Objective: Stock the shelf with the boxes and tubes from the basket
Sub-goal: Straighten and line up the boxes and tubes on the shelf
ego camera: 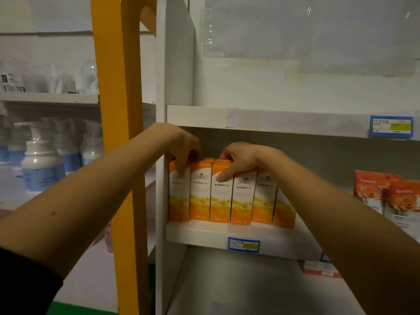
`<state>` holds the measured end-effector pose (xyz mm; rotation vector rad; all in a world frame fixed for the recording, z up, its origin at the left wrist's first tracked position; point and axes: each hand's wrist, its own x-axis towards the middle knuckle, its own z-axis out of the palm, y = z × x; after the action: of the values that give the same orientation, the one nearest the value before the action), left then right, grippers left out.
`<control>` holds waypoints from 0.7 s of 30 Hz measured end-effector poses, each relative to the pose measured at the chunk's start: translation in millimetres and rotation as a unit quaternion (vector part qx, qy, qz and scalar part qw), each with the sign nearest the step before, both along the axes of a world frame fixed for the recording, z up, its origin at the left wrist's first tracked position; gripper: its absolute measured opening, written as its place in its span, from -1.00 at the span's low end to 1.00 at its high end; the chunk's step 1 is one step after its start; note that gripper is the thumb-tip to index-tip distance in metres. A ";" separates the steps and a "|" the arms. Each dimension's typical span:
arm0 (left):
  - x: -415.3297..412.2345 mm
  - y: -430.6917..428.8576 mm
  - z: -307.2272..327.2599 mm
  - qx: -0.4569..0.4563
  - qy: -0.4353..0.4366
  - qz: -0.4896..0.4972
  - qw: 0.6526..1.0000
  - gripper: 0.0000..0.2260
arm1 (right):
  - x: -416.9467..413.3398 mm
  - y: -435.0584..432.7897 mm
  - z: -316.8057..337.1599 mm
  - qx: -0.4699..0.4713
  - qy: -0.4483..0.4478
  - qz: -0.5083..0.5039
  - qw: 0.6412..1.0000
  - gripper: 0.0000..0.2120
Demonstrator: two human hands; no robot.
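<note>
Several tall orange and white boxes (221,196) stand upright in a row at the left end of a white shelf (200,233). My left hand (185,144) rests on top of the leftmost box (179,196), fingers curled over its front. My right hand (238,156) lies across the tops of the middle boxes, its thumb pressed on the front of the third box. Neither hand lifts a box off the shelf. The basket is out of view.
Red rose-print boxes (391,196) stand at the shelf's right end. A yellow post (120,155) rises left of the white unit. White pump bottles (41,164) fill the left shelving. Small flat boxes (318,268) lie on the lower shelf.
</note>
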<state>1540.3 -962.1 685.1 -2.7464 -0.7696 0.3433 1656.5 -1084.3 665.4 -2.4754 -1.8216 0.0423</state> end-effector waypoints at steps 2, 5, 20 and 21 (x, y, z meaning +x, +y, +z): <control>0.4 1.5 -0.2 0.003 0.001 -0.002 1.000 -0.41 | -0.1 0.0 2.1 -0.005 0.010 -0.004 1.000 -0.41; 0.9 2.9 -0.5 -0.001 0.003 -0.003 1.000 -0.40 | -0.1 0.8 3.9 -0.014 0.018 -0.010 1.000 -0.39; 4.4 6.0 -2.2 -0.020 -0.010 0.029 0.999 -0.35 | 25.9 -30.1 7.9 -0.064 0.047 -0.080 0.994 -0.14; 4.6 5.0 -1.8 -0.021 -0.010 0.031 0.999 -0.34 | 28.4 -31.0 5.9 -0.064 0.049 -0.079 0.994 -0.22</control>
<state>1544.9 -957.1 683.3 -2.7732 -0.8646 0.3489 1684.8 -1115.3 671.3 -2.6430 -1.6290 0.2750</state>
